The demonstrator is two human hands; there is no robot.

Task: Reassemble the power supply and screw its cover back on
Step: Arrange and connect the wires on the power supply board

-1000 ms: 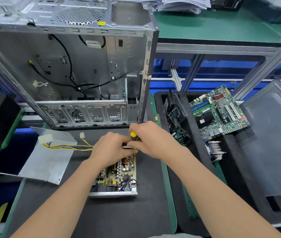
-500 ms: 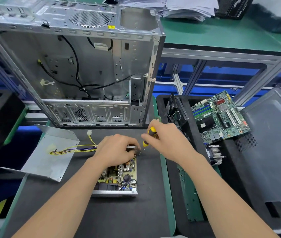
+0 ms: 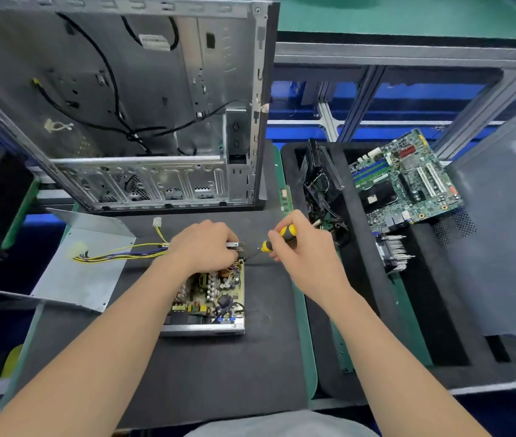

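- Dark foam mat (image 3: 187,373) on green-edged bench, w/ stripped PC case (image 3: 143,89) standing beyond both hands.
- Open power supply (image 3: 215,298): circuit board exposed, lying flat on the mat under and nearward of left hand (image 3: 203,247), whose fingers curl down over its far end & clamp it.
- Right hand (image 3: 304,244): fingers wrapped round yellow-black screwdriver (image 3: 281,236). Shaft slants down-left, tip at the unit's far right corner, just beside left fingertips. Tip seated in a screw or not: cannot tell.
- Cover (image 3: 83,269): bent sheet metal, left of left hand, apart from the unit. Yellow wire bundle (image 3: 117,253) runs across it from under the left fingers.
- Handling (est.): unit rigid, prob. fairly heavy, board parts fragile, so hold by steel side walls. Cover light, stiff, edges likely sharp, so take by its flat faces, 1 hand per side.
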